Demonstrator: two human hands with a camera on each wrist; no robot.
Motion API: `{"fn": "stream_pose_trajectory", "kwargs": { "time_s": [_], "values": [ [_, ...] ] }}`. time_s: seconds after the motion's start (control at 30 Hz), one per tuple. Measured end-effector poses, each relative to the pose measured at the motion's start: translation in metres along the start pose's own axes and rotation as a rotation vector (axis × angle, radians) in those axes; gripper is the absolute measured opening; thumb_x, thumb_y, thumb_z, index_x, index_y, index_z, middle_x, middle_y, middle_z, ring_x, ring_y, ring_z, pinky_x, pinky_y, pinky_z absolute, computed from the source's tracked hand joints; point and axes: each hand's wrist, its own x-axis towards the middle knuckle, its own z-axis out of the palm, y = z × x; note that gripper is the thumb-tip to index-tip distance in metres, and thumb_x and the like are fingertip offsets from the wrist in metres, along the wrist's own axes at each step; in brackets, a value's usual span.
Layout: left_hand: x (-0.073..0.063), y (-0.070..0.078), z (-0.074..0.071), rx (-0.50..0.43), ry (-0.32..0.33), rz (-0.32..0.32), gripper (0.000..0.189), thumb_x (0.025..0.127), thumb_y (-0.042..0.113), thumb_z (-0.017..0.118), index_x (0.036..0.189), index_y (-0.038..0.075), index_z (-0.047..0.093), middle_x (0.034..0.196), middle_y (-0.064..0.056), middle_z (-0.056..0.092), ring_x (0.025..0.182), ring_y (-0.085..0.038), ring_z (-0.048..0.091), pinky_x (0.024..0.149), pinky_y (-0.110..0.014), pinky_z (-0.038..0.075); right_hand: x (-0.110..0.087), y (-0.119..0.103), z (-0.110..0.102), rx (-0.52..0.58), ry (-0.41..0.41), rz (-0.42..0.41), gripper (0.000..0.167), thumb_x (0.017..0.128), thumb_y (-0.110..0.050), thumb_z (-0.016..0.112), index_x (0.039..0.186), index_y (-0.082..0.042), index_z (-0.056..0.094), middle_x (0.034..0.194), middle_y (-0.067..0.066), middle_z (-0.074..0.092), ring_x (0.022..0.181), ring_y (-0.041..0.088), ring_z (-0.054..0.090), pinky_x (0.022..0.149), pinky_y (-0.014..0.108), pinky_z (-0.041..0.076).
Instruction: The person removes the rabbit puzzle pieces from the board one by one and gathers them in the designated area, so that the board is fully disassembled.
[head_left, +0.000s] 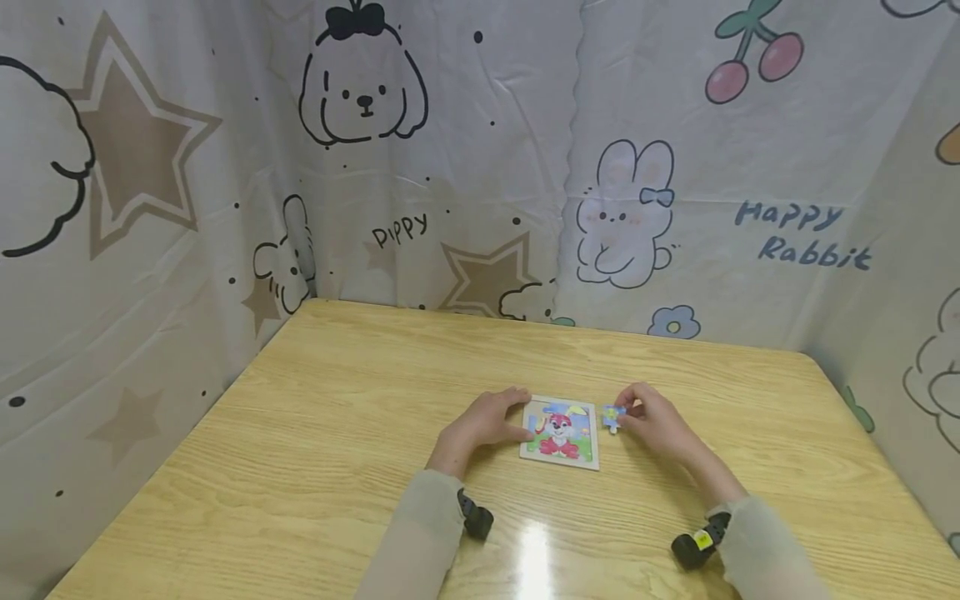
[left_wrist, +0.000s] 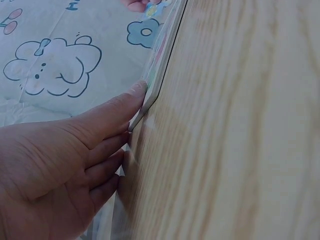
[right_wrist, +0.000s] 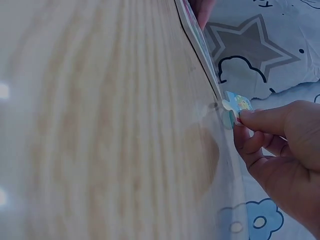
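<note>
A small square jigsaw puzzle with a red-and-white rabbit picture and a pale frame lies on the table. My left hand holds it at its left side, fingers near the far left corner and thumb over the edge. In the left wrist view that thumb presses on the frame's rim, the other fingers lower beside it. Just off the puzzle's right side, my right hand pinches a loose jigsaw piece, blue with a yellow patch. The right wrist view shows this piece between thumb and fingertips, tilted up.
The wooden table reaches back to a printed curtain hung behind it and along both sides. A black wrist camera sits on the left sleeve, another camera on the right one.
</note>
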Motion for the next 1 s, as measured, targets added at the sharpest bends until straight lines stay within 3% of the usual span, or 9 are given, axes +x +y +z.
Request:
{"fn": "stream_pose_trajectory", "kwargs": {
  "time_s": [0.57,1.0],
  "values": [
    [0.000,-0.001,-0.002,0.001,-0.009,0.003,0.068,0.086,0.030,0.075,0.146,0.014,0.047,0.157,-0.005,0.039,0.150,-0.026,0.030,0.126,-0.041,0.024,-0.004,0.007,-0.005,-0.033,0.012,-0.027,0.013,0.091,0.002,0.063,0.102,0.000,0.057,0.103,0.014,0.057,0.094,0.021,0.058,0.073,0.019,0.050],
    [0.000,-0.002,-0.001,-0.008,-0.007,0.008,0.067,0.086,0.031,0.075,0.146,0.014,0.047,0.156,-0.004,0.041,0.149,-0.026,0.031,0.125,-0.042,0.025,0.003,0.014,-0.004,-0.044,-0.032,-0.022,0.013,0.091,0.001,0.061,0.103,0.004,0.060,0.097,0.014,0.057,0.086,0.015,0.052,0.068,0.016,0.045]
  ]
}}
